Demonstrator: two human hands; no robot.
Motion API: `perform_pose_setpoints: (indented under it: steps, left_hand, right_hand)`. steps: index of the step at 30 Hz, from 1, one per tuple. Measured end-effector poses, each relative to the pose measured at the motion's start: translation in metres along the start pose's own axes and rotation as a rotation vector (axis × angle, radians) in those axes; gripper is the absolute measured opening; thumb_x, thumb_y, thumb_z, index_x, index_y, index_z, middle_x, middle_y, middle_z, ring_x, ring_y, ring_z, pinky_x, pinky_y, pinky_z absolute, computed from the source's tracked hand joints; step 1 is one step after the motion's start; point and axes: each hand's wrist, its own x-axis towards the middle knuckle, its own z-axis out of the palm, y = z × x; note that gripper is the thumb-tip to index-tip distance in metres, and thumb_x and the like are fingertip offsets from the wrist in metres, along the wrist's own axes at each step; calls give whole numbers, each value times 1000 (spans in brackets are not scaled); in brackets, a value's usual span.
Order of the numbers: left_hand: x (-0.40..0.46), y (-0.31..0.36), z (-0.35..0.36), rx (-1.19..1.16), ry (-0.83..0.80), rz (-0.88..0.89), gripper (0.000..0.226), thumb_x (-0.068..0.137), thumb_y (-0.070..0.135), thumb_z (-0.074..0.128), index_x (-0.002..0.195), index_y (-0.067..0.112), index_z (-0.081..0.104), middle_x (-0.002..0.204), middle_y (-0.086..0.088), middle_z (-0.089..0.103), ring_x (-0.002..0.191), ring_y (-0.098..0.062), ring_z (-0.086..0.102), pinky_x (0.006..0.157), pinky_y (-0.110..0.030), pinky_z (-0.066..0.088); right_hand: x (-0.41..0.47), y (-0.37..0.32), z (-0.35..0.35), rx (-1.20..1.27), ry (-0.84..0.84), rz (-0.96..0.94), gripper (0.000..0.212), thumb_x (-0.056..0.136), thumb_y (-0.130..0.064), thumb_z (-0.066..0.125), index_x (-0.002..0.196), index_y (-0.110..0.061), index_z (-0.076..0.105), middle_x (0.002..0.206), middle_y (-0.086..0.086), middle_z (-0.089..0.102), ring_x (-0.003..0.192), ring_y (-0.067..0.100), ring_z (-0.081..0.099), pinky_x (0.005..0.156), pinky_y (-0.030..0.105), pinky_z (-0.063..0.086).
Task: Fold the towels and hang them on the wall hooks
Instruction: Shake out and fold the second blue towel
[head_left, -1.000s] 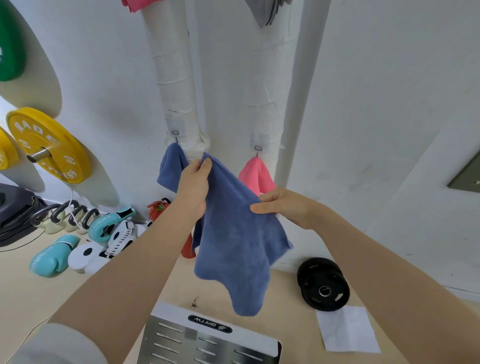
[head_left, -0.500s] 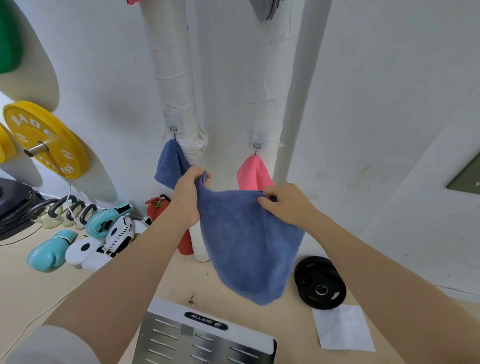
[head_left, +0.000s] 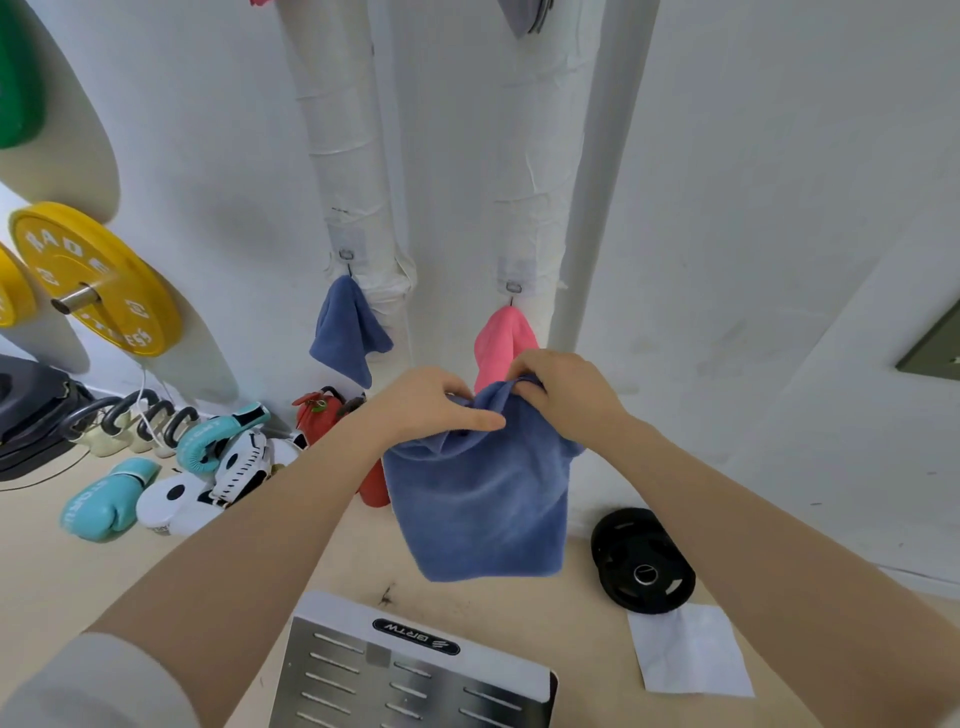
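Both hands have closed together since a moment ago — left hand (head_left: 434, 402) and right hand (head_left: 563, 387) pinch the blue towel (head_left: 483, 509) doubled at centre; pink towel (head_left: 506, 338) hangs at twelve o'clock — fold nearly made.

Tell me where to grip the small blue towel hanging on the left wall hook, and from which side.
Grip the small blue towel at its bunched peak just under the left wall hook, coming from the front. The cloth gathers to a narrow point there, while the lower corners hang loose and flared.
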Motion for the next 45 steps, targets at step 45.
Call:
perform_pose_setpoints:
  steps: [45]
  left_hand:
    - [-19, -37, 2, -83, 195, 2, 19, 92, 14, 46, 99, 17, 64, 85, -1, 65, 76, -11, 53, 67, -13, 39]
  right_hand:
    - [10, 20, 23, 597, 111, 892, 12, 83, 3, 40, 81, -8, 40, 73, 13, 49, 56, 28, 52, 55, 33, 46]
